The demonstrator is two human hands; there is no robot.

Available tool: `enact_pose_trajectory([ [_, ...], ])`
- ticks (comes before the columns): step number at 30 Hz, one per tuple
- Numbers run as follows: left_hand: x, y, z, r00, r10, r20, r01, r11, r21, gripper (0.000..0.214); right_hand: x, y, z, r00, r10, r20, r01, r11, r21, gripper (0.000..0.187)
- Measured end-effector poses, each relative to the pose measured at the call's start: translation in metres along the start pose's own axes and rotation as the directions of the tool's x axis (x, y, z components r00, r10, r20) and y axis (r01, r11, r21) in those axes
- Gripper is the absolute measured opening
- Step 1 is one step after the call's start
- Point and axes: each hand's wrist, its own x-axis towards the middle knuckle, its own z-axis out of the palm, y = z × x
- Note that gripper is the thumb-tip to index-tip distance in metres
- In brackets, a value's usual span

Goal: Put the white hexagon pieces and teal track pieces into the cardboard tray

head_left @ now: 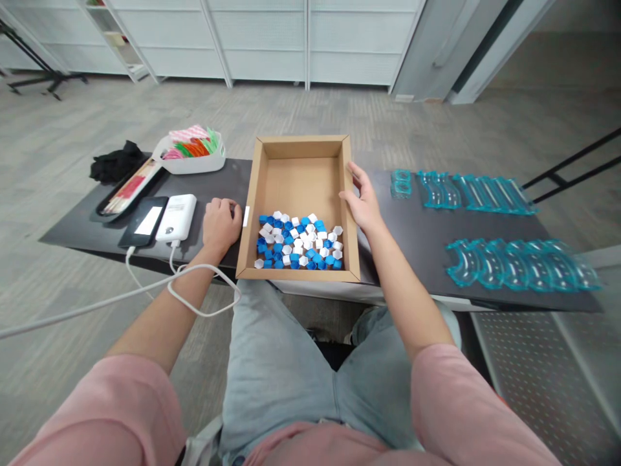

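While the shallow brown cardboard box (301, 184) is steadied between the two hands, its right wall appears to be lightly held by the right hand (363, 202), with the thumb laid over the rim and the fingers reaching along it; how firmly cannot be told. The left hand (220, 225) is loosely curled on the black tabletop (402, 259), just beside the box's left wall; its palm is hidden, so whether anything is held there, or the box touched, cannot be told. Between the hands, toward the near end of the box, small blue and white hexagonal pieces (298, 243) are heaped. For good control, the box is best kept level and supported at both walls, lest the pieces slide. The white cable (206, 313) by the left forearm should be kept from snagging.
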Motion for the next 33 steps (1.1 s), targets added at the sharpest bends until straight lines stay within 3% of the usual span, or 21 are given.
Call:
enact_pose_trajectory([
  [9, 0.001, 0.003, -0.006, 0.999, -0.019, 0.049, 0.017, 0.999, 0.036, 0.036, -0.004, 0.006, 0.026, 0.987, 0.163, 0.015, -0.163, 0.985, 0.054, 0.090],
  [13, 0.003, -0.002, -0.003, 0.999, 0.011, 0.041, -0.014, 0.997, 0.073, 0.041, -0.007, -0.004, 0.028, 0.974, 0.225, 0.041, -0.224, 0.974, -0.019, 0.074],
  [16, 0.004, -0.003, -0.002, 1.000, 0.007, 0.018, -0.008, 0.997, 0.073, 0.043, -0.006, -0.016, 0.012, 0.974, 0.223, -0.035, -0.224, 0.937, -0.269, 0.058],
  [18, 0.004, -0.003, -0.002, 1.000, 0.003, 0.009, -0.003, 0.997, 0.075, 0.043, -0.002, -0.021, -0.010, 0.964, 0.216, -0.157, -0.266, 0.838, -0.476, 0.057],
  [21, 0.003, -0.001, -0.003, 1.000, -0.005, 0.028, 0.002, 0.994, 0.109, 0.048, 0.009, -0.019, -0.050, 0.913, 0.246, -0.326, -0.406, 0.627, -0.665, 0.070],
  [25, 0.004, 0.001, -0.005, 0.998, -0.017, 0.055, 0.010, 0.992, 0.128, 0.050, 0.016, -0.005, -0.086, 0.869, 0.326, -0.373, -0.490, 0.464, -0.738, 0.094],
  [29, 0.005, 0.000, -0.007, 0.996, 0.002, 0.089, -0.014, 0.991, 0.132, 0.046, 0.011, 0.007, -0.094, 0.866, 0.356, -0.350, -0.484, 0.427, -0.763, 0.073],
  [33, 0.003, 0.002, -0.010, 0.995, 0.000, 0.096, -0.012, 0.992, 0.123, 0.041, 0.008, 0.018, -0.095, 0.918, 0.321, -0.234, -0.375, 0.502, -0.780, 0.047],
])
